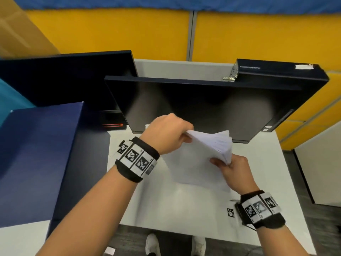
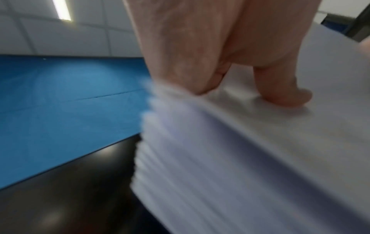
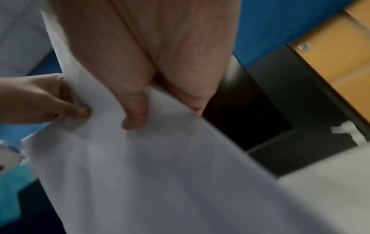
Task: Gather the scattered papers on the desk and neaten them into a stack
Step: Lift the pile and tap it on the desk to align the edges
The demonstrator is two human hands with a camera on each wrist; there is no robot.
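papers [image 1: 201, 156]: whole bundle is up off the desk [image 1: 177, 206], tilted, in front of the monitor [image 1: 203, 106]. Can't spot any loose sheets left lying around, so this looks like the squaring-up bit.
left hand [image 1: 168, 133]: grip clamped on the top left corner, thumb on the near face, fingers behind.
right hand [image 1: 234, 172]: grip pinching the right edge lower down, thumb on the front.
edges: left wrist cam shows them stepped and fanned, so not flush yet imo.
how I'd do it: loosen both grips a bit, stand the bundle on its long edge and tap it on the desk, then turn it and tap the short edge.
watch out: squeeze too hard and the sheets can't slide level; too loose and they spill.
finish: lay it flat in the bare middle of the desk.
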